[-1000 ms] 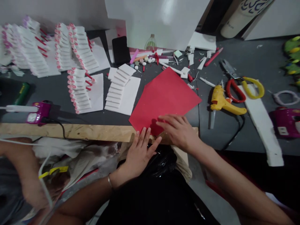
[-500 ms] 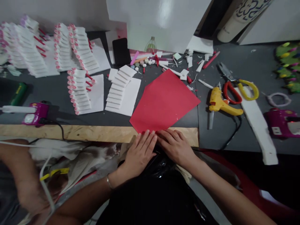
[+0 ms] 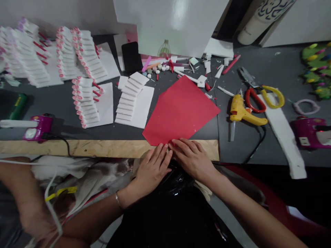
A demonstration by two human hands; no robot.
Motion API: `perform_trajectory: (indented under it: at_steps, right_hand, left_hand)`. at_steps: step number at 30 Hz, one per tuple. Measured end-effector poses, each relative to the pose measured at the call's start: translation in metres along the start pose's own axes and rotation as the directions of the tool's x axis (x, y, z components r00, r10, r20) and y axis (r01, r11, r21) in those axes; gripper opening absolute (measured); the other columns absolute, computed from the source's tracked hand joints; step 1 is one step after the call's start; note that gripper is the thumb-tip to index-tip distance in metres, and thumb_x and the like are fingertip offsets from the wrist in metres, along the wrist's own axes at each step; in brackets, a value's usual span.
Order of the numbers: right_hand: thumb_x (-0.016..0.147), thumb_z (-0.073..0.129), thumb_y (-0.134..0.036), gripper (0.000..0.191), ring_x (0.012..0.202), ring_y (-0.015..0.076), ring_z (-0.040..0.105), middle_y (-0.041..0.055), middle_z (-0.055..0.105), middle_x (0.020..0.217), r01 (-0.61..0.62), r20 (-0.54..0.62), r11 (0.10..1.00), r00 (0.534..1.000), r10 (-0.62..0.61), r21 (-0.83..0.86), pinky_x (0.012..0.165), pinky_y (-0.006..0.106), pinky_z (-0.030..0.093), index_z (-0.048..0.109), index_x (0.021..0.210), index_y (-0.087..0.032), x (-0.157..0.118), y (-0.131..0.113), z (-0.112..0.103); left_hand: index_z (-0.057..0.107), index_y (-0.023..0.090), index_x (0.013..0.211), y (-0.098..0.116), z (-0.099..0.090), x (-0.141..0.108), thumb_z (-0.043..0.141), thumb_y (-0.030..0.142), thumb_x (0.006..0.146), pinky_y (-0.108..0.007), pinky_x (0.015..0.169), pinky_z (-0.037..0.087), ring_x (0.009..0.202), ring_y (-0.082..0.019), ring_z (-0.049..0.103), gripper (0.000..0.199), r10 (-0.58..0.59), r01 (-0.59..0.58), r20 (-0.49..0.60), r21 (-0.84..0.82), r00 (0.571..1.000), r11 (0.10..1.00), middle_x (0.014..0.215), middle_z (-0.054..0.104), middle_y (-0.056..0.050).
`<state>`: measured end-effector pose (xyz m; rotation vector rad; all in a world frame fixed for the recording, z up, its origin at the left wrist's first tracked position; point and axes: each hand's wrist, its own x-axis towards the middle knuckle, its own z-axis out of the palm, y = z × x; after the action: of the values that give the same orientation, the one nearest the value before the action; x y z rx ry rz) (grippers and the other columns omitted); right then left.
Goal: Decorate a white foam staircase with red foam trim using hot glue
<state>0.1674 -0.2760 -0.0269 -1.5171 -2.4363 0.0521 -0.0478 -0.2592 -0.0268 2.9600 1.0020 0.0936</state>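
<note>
A red sheet of paper (image 3: 181,110) lies on the dark worktop, its near corner reaching over the wooden edge strip (image 3: 116,148). My left hand (image 3: 153,167) rests at that near corner, fingers stretched out with the tips on the paper's edge. Beside it my right hand (image 3: 193,158) lies flat with fingers extended over the same edge, the two hands' fingertips almost meeting. Just left of the paper stands a stepped white foam piece (image 3: 129,103) on a white base. Whatever lies beneath my palms is hidden.
Left are several white stepped pieces with pink ends (image 3: 86,103) and a purple power socket (image 3: 37,127). Scraps and small beads (image 3: 160,67) litter the back. On the right lie a yellow glue gun (image 3: 241,112), pliers (image 3: 254,86) and a white foam strip (image 3: 284,134). A person's arm (image 3: 28,196) is at lower left.
The view has shifted slightly. My right hand's fingers have moved a little up and left along the paper's near edge; the paper stays in place.
</note>
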Motion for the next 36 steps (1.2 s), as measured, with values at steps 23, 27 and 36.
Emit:
perform_trajectory:
  at_steps: [23, 27, 36]
  right_hand:
    - [0.099, 0.050, -0.027, 0.038, 0.121, 0.0260, 0.052, 0.0109, 0.064, 0.132, -0.049, 0.031, 0.998, 0.998, 0.048, 0.042, 0.101, 0.041, 0.040, 0.058, 0.135, -0.018, 0.002, -0.007, 0.000]
    - [0.098, 0.051, -0.029, 0.039, 0.123, 0.0267, 0.051, 0.0108, 0.063, 0.134, -0.062, 0.033, 0.997, 0.998, 0.060, 0.039, 0.102, 0.042, 0.040, 0.058, 0.136, -0.019, 0.004, -0.006, 0.001]
    - [0.098, 0.051, -0.029, 0.037, 0.126, 0.0264, 0.049, 0.0093, 0.062, 0.138, -0.050, -0.017, 0.999, 0.999, 0.050, -0.014, 0.103, 0.041, 0.039, 0.060, 0.132, -0.018, 0.009, -0.005, -0.002]
  left_hand:
    - [0.037, 0.011, 0.150, -0.010, -0.002, 0.002, 0.046, 0.044, 0.100, -0.043, 0.120, 0.026, 0.146, -0.026, 0.037, 0.061, 0.013, -0.013, -0.037, -0.013, 0.999, 1.000, 0.148, 0.052, -0.016]
    - [0.033, 0.013, 0.152, -0.012, -0.001, 0.006, 0.049, 0.047, 0.098, -0.046, 0.120, 0.027, 0.148, -0.028, 0.033, 0.066, 0.026, -0.026, -0.006, -0.003, 1.000, 1.000, 0.153, 0.046, -0.016]
    - [0.029, 0.014, 0.154, -0.018, 0.001, 0.014, 0.056, 0.052, 0.093, -0.052, 0.121, 0.024, 0.148, -0.032, 0.030, 0.077, 0.067, -0.067, 0.013, 0.008, 0.998, 0.998, 0.157, 0.039, -0.017]
